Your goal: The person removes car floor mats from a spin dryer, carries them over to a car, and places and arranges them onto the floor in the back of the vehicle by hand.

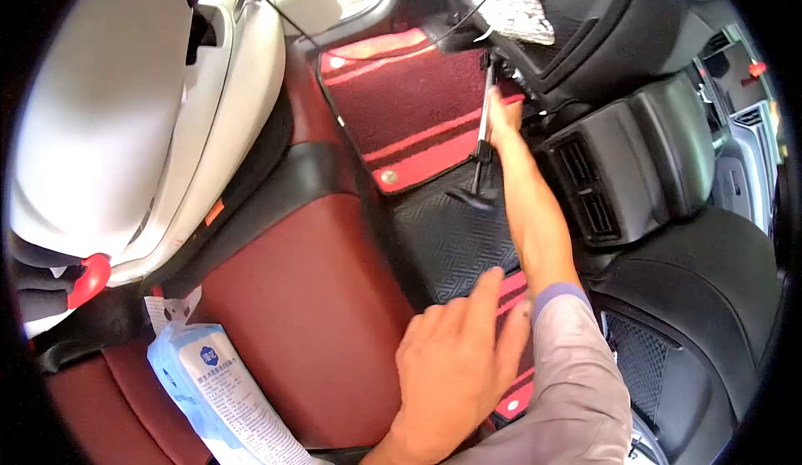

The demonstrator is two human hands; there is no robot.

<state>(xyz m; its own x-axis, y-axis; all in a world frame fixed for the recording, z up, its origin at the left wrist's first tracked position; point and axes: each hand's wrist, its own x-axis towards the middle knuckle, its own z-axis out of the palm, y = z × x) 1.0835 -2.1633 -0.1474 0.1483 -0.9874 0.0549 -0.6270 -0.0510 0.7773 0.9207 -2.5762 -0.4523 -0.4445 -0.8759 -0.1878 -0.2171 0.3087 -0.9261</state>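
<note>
My right hand (505, 121) reaches far forward into the rear footwell, its fingers closed at a thin silver rod (484, 118). The rod has black fittings and a wide black foot (474, 198) at its lower end; its exact kind I cannot make out. Beneath it lie a red striped carpet mat (409, 101) and a black patterned rubber floor liner (455, 235). My left hand (458, 365) hovers near the front edge of the red rear seat (309, 298), back up, thumb spread from the fingers, holding nothing.
On the seat rests a blue and white wipes-like packet (225, 394). A white child seat (109, 114) stands at the left. A black cable (292, 26) crosses the footwell. The centre console (618, 164) and black front seats (702, 298) border the right; one seat-back pocket holds a silvery item (514, 5).
</note>
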